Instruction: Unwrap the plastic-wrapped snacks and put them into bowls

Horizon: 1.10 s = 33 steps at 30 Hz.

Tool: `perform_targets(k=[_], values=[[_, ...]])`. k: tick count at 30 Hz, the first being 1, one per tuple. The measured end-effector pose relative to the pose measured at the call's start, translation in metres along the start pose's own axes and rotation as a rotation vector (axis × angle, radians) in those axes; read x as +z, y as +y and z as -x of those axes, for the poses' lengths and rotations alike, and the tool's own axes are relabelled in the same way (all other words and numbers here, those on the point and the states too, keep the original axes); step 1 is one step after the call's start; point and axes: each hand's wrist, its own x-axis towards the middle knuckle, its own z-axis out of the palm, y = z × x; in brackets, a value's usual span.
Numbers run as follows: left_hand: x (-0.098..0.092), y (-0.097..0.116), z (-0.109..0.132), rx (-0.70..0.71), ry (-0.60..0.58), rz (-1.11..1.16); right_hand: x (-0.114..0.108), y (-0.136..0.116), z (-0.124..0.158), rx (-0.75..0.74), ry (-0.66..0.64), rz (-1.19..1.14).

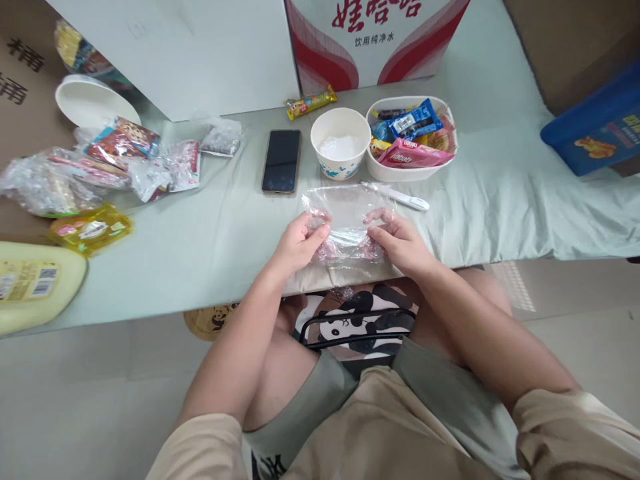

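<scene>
Between my hands a clear plastic bag (345,207) is stretched out flat, low over the front edge of the covered table. My left hand (303,241) pinches its left side, thumb on top. On the right side, my right hand (397,241) grips it in the same way. Some of the fingers show through the film. Just beyond the bag stands a paper bowl (341,143) with something white inside. A white-handled knife or cutter (400,197) lies right of the bag, its far end partly under or beside the film.
A white tub (413,172) of wrapped snacks stands behind right. A phone (281,161) lies left of the bowl, a yellow snack packet (312,103) behind it. Plastic-wrapped packets (125,143) and a pale yellow bottle (37,287) are at left. Large boxes (375,43) line the back.
</scene>
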Motion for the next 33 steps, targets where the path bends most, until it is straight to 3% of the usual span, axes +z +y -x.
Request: perform_targets(k=[5,8,10,13,17,19,21,23,26,27,28,31,33], values=[[-0.012,0.013,0.009,-0.041,-0.108,0.197,0.0,-0.008,0.003,-0.047,-0.005,-0.2],[-0.015,0.017,0.008,0.026,-0.131,0.116,-0.002,-0.01,0.004,-0.032,-0.106,-0.222],[-0.016,0.014,0.004,0.062,-0.077,-0.009,-0.003,-0.008,0.004,0.006,-0.079,-0.144],[-0.015,0.004,-0.004,0.103,0.01,-0.138,0.0,-0.002,0.001,0.036,0.119,-0.017],[-0.013,-0.006,-0.01,0.311,0.369,-0.294,0.001,0.001,-0.004,-0.043,0.368,0.023],[-0.008,-0.007,-0.008,0.347,0.42,-0.368,0.001,0.0,-0.004,-0.135,0.428,0.113],[0.001,-0.007,-0.004,0.328,0.293,-0.388,0.002,-0.001,0.0,-0.239,0.419,0.228],[0.013,-0.008,0.0,0.299,0.117,-0.335,0.005,-0.001,0.005,-0.271,0.292,0.249],[0.031,-0.01,0.003,0.232,-0.065,-0.187,0.012,0.001,0.01,-0.173,0.025,0.105],[0.035,-0.01,0.003,0.213,-0.087,-0.146,0.014,0.002,0.011,-0.153,0.002,0.073],[0.038,-0.01,0.003,0.203,-0.086,-0.113,0.015,0.002,0.011,-0.157,0.042,0.071],[0.043,-0.006,0.003,0.2,-0.068,-0.034,0.015,0.001,0.013,-0.269,0.323,0.182],[0.042,-0.001,0.004,0.18,-0.12,0.022,0.012,-0.001,0.016,-0.272,0.336,0.256]])
